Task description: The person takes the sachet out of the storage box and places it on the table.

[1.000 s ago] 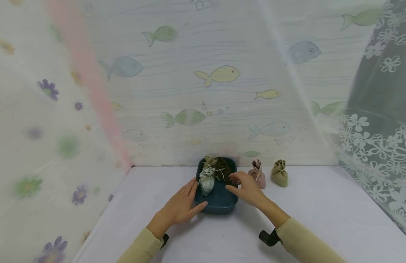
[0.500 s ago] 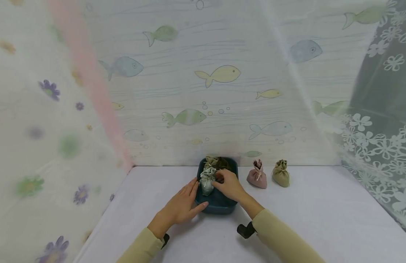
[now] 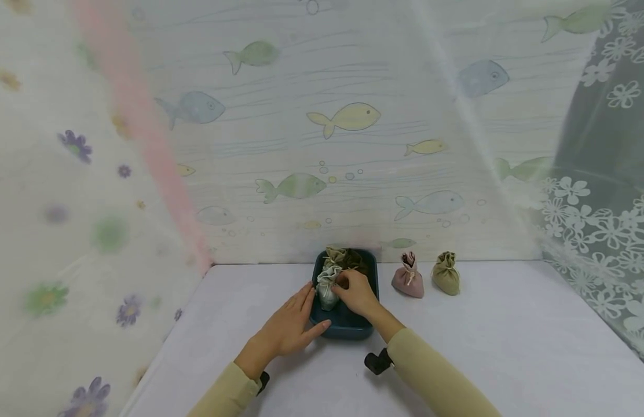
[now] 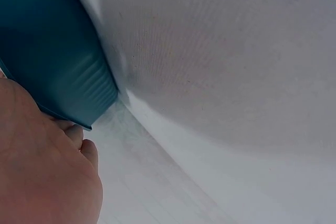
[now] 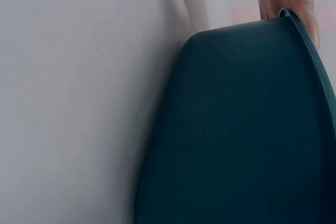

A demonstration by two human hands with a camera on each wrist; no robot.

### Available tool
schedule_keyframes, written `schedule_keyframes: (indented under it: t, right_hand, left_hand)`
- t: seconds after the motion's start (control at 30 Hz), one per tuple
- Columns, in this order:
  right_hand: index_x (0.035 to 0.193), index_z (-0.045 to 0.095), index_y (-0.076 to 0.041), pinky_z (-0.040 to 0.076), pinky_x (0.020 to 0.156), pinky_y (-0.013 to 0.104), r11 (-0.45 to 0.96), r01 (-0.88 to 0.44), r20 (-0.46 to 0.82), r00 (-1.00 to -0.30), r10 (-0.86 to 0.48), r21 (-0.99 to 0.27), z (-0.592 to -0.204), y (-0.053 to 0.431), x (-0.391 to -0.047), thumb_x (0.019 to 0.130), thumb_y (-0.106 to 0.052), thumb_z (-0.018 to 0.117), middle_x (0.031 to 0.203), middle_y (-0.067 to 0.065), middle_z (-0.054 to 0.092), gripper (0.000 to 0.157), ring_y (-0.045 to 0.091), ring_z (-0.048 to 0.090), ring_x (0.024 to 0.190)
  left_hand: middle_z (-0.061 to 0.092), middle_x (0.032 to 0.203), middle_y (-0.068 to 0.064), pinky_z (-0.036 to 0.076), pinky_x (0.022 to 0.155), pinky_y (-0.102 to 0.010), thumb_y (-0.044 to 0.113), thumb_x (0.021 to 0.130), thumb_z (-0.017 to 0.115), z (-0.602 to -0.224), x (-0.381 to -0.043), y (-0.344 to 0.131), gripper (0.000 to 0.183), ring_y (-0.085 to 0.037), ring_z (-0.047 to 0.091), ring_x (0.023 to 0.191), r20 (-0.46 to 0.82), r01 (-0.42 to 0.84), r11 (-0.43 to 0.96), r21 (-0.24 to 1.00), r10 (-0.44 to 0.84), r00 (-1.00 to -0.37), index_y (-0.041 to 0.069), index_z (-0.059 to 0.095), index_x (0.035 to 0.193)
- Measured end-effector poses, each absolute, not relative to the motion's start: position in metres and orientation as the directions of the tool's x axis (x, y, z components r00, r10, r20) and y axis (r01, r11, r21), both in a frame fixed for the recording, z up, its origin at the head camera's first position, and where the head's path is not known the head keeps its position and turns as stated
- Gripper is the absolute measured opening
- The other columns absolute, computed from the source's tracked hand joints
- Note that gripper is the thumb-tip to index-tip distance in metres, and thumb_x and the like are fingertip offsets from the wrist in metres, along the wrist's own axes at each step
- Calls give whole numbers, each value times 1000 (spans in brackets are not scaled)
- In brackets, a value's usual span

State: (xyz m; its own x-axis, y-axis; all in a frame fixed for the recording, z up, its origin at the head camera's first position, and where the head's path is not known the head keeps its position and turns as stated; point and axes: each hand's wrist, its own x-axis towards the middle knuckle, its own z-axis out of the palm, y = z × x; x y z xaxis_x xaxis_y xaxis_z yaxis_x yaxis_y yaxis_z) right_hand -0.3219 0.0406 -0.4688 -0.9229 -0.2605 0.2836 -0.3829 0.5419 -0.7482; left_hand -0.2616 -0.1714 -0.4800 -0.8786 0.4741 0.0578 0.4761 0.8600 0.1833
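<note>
A dark teal tub (image 3: 348, 334) holds several small drawstring pouches. My left hand (image 3: 288, 327) rests with straight fingers along the tub's left rim, thumb at the front edge. Inside, my right hand (image 3: 357, 294) pinches the right side of a pale grey-green drawstring pouch (image 3: 328, 300) near its neck. Behind it lie an olive pouch (image 3: 335, 256) and a dark brown pouch (image 3: 356, 260), partly covered by the right hand. From the left wrist, the tub's outer wall (image 4: 47, 40) shows beside my palm. The right wrist view shows the tub's wall (image 5: 241, 124); the right hand's fingers are hidden there.
To the tub's right, a dusty pink pouch (image 3: 408, 282) and an olive-green pouch (image 3: 446, 278) stand on the white tabletop (image 3: 509, 336). A fish-patterned curtain (image 3: 348, 191) hangs at the back edge, with flowered sheer cloth (image 3: 608, 226) at the right.
My right hand has moved left, from the tub's right rim across to the pale pouch, and its fingers have come together on it. The left hand stays where it was.
</note>
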Motion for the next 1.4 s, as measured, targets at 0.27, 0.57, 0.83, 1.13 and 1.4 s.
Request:
schedule_keyframes:
  t: [0.27,0.57,0.83,1.13,1.4]
  right_hand:
    - [99,69,-2,54,76,37,526,-400,276,-913,-300,-751,-465,41,-322,96,-6,70,97,7,68,4,18,62,86]
    - [103,68,-2,55,75,35,497,-428,294,-898,-327,-755,-440,45,-310,99,-8,68,97,6,66,7,16,61,85]
    - [104,67,-3,54,74,33,500,-438,314,-895,-316,-747,-419,72,-302,99,-10,68,97,6,65,9,16,61,84]
    - [103,67,-2,55,84,42,494,-467,354,-883,-308,-734,-395,114,-289,99,-11,67,98,9,66,9,22,64,91]
    - [98,68,-3,57,84,40,498,-455,371,-890,-264,-738,-388,157,-280,98,-9,67,97,10,67,6,25,67,93]
  left_hand:
    - [7,171,-16,24,124,-47,75,101,25,-477,-260,-170,99,-30,16,157,66,480,858,186,476,-877,-1,15,163]
    - [7,171,-17,23,124,-46,78,100,21,-478,-263,-172,102,-29,16,157,64,473,864,171,469,-881,-2,13,162]
    - [7,171,-15,23,124,-46,76,100,25,-480,-261,-173,100,-29,15,157,60,476,861,181,473,-879,-2,16,162]
    - [8,171,-17,24,124,-47,74,101,28,-474,-258,-170,99,-30,16,157,73,476,860,182,471,-879,-4,18,161]
    - [10,171,-17,24,124,-47,73,101,30,-476,-259,-169,98,-30,15,157,79,481,858,180,475,-877,-3,18,162]
